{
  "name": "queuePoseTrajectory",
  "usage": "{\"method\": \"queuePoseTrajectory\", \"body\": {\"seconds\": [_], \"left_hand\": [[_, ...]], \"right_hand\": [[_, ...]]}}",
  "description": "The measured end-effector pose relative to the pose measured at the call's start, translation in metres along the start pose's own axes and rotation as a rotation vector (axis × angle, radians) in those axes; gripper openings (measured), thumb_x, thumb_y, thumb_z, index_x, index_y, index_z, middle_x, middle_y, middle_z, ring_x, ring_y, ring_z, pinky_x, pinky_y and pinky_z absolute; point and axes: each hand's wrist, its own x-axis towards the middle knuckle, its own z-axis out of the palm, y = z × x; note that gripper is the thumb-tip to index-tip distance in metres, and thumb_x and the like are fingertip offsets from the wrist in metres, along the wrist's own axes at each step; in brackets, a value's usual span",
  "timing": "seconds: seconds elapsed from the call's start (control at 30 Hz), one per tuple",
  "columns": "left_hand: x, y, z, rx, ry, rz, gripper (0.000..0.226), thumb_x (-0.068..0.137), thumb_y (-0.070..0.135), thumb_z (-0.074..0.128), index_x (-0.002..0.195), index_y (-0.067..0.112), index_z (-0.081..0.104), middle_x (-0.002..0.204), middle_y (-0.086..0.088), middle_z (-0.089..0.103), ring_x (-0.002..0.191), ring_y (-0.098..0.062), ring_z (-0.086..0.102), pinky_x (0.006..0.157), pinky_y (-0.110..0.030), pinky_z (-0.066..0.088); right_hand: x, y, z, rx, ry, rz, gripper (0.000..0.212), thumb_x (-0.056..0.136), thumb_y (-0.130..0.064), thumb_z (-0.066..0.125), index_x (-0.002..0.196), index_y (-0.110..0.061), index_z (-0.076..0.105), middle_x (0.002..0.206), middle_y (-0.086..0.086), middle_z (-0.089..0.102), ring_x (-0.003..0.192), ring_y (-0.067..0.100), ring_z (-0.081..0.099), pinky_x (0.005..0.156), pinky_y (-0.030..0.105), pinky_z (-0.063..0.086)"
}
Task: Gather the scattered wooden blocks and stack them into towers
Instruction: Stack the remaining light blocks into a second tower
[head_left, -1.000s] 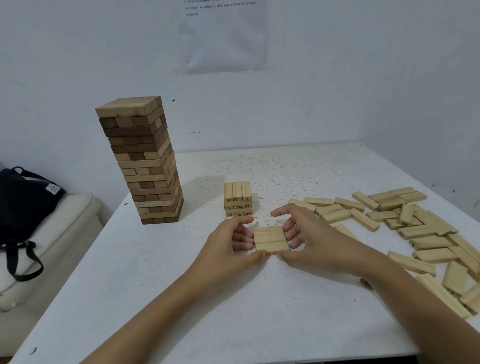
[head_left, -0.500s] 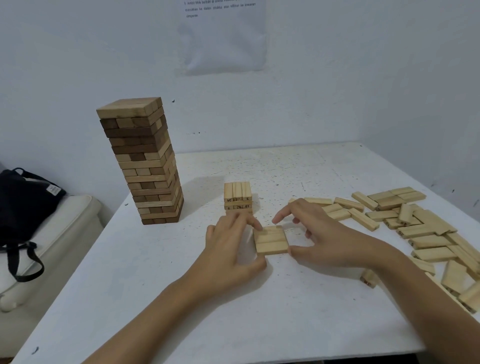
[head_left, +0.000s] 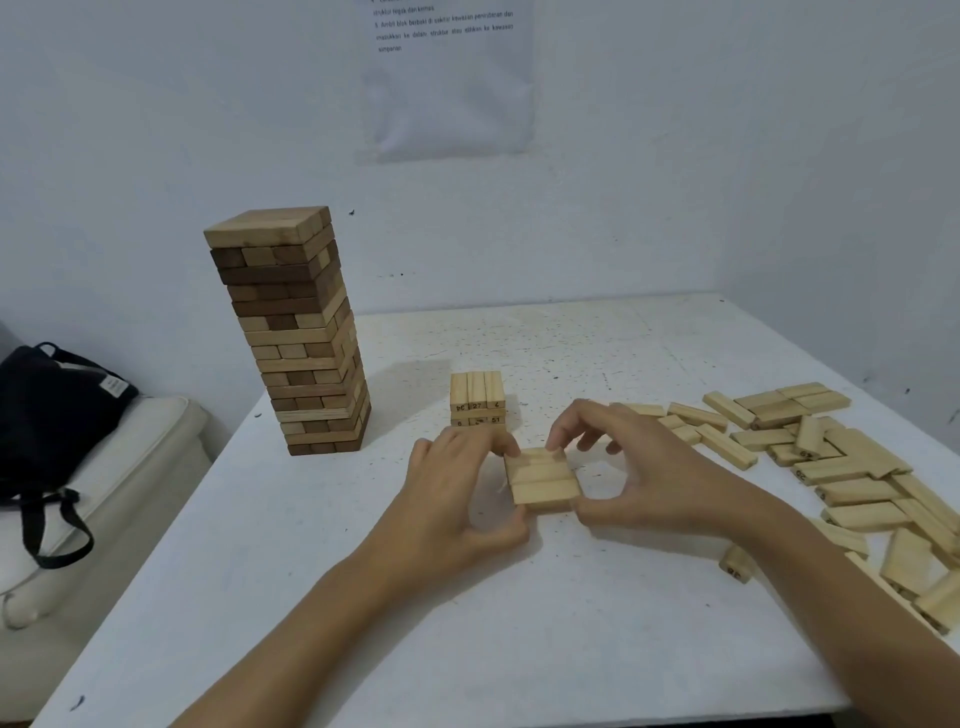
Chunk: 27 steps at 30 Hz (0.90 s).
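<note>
Right: tall tower (head_left: 291, 332) at left-centre stands well apart, low risk. Left hand (head_left: 457, 493) pinches one end of the three-block row (head_left: 543, 478) mid-frame, just below the short stack (head_left: 478, 397); right hand (head_left: 639, 478) pinches the other end. An uneven squeeze could pop the middle block out, and a skewed set-down could shove the stack. Loose blocks (head_left: 857, 478) lie at right, where the forearm could drag them.

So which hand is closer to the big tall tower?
Left. The left hand grips the flat row of three blocks on the side facing the tall tower; the right hand holds the row's other side, farther from it.
</note>
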Motion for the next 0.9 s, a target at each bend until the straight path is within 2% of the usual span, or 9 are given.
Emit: {"method": "queuePoseTrajectory", "body": {"seconds": [0.07, 0.13, 0.2, 0.27, 0.33, 0.4, 0.53, 0.73, 0.9], "left_hand": [[0.002, -0.001, -0.006, -0.043, 0.044, 0.006, 0.036, 0.073, 0.046, 0.060, 0.105, 0.036, 0.046, 0.108, 0.026, 0.050, 0.110, 0.008, 0.039, 0.087, -0.011, 0.027], [0.006, 0.000, -0.012, -0.145, 0.084, -0.023, 0.040, 0.071, 0.046, 0.062, 0.106, 0.037, 0.045, 0.109, 0.024, 0.054, 0.112, 0.001, 0.046, 0.089, -0.019, 0.033], [0.010, 0.000, -0.019, -0.268, 0.145, -0.052, 0.044, 0.071, 0.042, 0.068, 0.108, 0.036, 0.045, 0.110, 0.022, 0.059, 0.113, -0.005, 0.053, 0.086, -0.022, 0.038], [0.016, 0.001, -0.027, -0.361, 0.197, -0.069, 0.046, 0.075, 0.034, 0.072, 0.112, 0.031, 0.045, 0.112, 0.020, 0.064, 0.114, -0.004, 0.055, 0.084, -0.023, 0.041], [0.024, 0.001, -0.033, -0.403, 0.241, -0.062, 0.044, 0.078, 0.026, 0.070, 0.114, 0.026, 0.044, 0.114, 0.015, 0.065, 0.115, -0.005, 0.055, 0.085, -0.028, 0.042], [0.033, 0.000, -0.039, -0.401, 0.278, -0.056, 0.041, 0.081, 0.025, 0.068, 0.115, 0.025, 0.044, 0.116, 0.013, 0.065, 0.116, -0.005, 0.055, 0.086, -0.029, 0.043], [0.053, -0.011, -0.042, -0.428, 0.302, -0.097, 0.037, 0.090, 0.021, 0.064, 0.120, 0.024, 0.043, 0.119, 0.013, 0.063, 0.118, -0.001, 0.053, 0.093, -0.026, 0.042], [0.058, -0.036, -0.026, -0.464, 0.263, -0.176, 0.037, 0.092, 0.016, 0.061, 0.124, 0.023, 0.045, 0.124, 0.011, 0.060, 0.119, 0.007, 0.050, 0.100, -0.018, 0.037], [0.055, -0.050, -0.023, -0.408, 0.176, -0.181, 0.041, 0.091, 0.017, 0.062, 0.125, 0.029, 0.043, 0.122, 0.020, 0.057, 0.117, 0.013, 0.048, 0.096, -0.008, 0.035]], "right_hand": [[0.000, -0.003, -0.004, 0.072, 0.047, -0.001, 0.043, 0.063, -0.037, 0.075, 0.100, -0.039, 0.055, 0.108, -0.019, 0.060, 0.102, 0.004, 0.053, 0.084, 0.024, 0.044], [0.002, -0.006, -0.008, 0.152, 0.105, -0.011, 0.043, 0.068, -0.023, 0.081, 0.101, -0.035, 0.056, 0.108, -0.017, 0.062, 0.100, 0.006, 0.056, 0.085, 0.029, 0.047], [0.006, -0.011, -0.012, 0.253, 0.160, -0.014, 0.042, 0.069, -0.018, 0.081, 0.102, -0.032, 0.058, 0.108, -0.015, 0.064, 0.099, 0.007, 0.058, 0.085, 0.032, 0.049], [0.012, -0.017, -0.016, 0.354, 0.200, -0.008, 0.043, 0.066, -0.022, 0.077, 0.104, -0.030, 0.059, 0.108, -0.013, 0.066, 0.098, 0.009, 0.060, 0.085, 0.033, 0.050], [0.021, -0.023, -0.020, 0.418, 0.232, -0.004, 0.045, 0.066, -0.022, 0.077, 0.107, -0.029, 0.058, 0.106, -0.012, 0.068, 0.098, 0.011, 0.060, 0.084, 0.034, 0.052], [0.034, -0.028, -0.024, 0.461, 0.269, 0.001, 0.045, 0.072, -0.015, 0.080, 0.109, -0.027, 0.057, 0.107, -0.010, 0.068, 0.101, 0.014, 0.060, 0.085, 0.035, 0.053], [0.060, -0.029, -0.025, 0.527, 0.319, 0.032, 0.042, 0.077, -0.009, 0.074, 0.112, -0.024, 0.057, 0.111, -0.007, 0.068, 0.105, 0.019, 0.059, 0.090, 0.033, 0.051], [0.082, -0.010, 0.000, 0.554, 0.354, 0.092, 0.042, 0.076, -0.008, 0.075, 0.111, -0.022, 0.057, 0.109, -0.009, 0.068, 0.106, 0.020, 0.058, 0.088, 0.029, 0.049], [0.081, -0.003, 0.017, 0.576, 0.345, 0.122, 0.049, 0.066, -0.024, 0.082, 0.108, -0.026, 0.057, 0.109, -0.012, 0.067, 0.103, 0.011, 0.057, 0.080, 0.024, 0.044]]}}
